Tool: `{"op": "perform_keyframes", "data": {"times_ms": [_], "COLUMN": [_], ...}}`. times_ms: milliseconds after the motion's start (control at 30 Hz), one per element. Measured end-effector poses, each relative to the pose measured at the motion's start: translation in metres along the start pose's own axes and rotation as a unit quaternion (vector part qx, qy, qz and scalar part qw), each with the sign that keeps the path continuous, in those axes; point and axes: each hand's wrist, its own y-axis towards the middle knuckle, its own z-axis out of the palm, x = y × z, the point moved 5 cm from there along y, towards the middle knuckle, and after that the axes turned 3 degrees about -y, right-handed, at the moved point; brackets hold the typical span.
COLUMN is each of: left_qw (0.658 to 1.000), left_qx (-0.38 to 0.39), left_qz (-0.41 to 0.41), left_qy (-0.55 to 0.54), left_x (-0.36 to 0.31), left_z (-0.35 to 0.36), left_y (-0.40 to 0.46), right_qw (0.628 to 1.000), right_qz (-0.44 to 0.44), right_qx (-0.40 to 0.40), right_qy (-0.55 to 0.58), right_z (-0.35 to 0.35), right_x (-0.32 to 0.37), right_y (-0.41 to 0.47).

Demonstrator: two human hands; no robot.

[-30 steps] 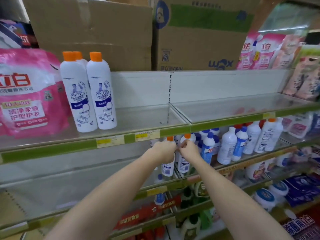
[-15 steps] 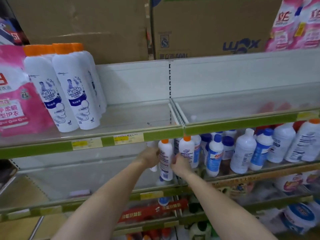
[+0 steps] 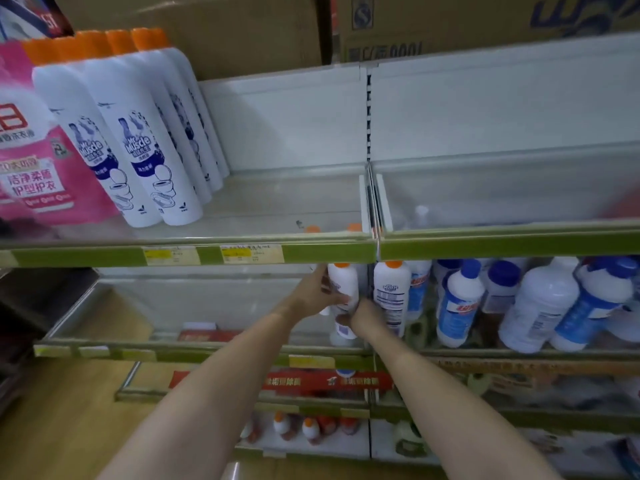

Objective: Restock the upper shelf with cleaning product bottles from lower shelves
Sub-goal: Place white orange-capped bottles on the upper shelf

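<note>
The left hand (image 3: 311, 296) curls round one orange-capped bottle (image 3: 343, 289) on the lower shelf (image 3: 207, 353); the right hand (image 3: 363, 315), just beside it, grips low where that bottle and a second one (image 3: 391, 292) stand, though which of the two it holds cannot be told. These slim plastic bottles look rigid, smooth and probably fairly heavy with liquid, so the mid-body suits gripping. Above and left of the hands, at least four matching bottles stand on the upper shelf (image 3: 311, 249). Right of the hands stand several blue-capped bottles (image 3: 460, 303), too crowded to count.
</note>
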Motion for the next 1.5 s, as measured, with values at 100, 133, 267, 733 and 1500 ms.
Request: {"op": "perform_keyframes", "data": {"times_ms": [100, 133, 267, 733, 1500], "left_qw": [1.000, 1.000, 1.000, 0.998, 0.941], "left_qx": [-0.017, -0.017, -0.001, -0.039, 0.002], "left_qz": [-0.013, -0.014, -0.004, 0.003, -0.058], "left_qy": [-0.003, -0.007, -0.007, -0.055, -0.333], "left_x": [0.004, 0.005, 0.005, 0.012, 0.105], "left_z": [0.002, 0.002, 0.005, -0.017, -0.108], "left_y": [0.002, 0.002, -0.001, -0.048, -0.189], "right_qw": [1.000, 1.000, 1.000, 0.996, 0.955], "right_qz": [0.008, 0.007, 0.004, 0.040, 0.069], "right_qx": [0.004, 0.005, -0.001, -0.072, 0.257], "right_qy": [-0.007, -0.011, -0.018, 0.032, 0.132], "right_z": [0.001, 0.002, 0.005, 0.014, 0.147], "right_x": [-0.003, -0.003, -0.004, 0.009, 0.104], "right_y": [0.005, 0.006, 0.006, -0.051, -0.187]}}
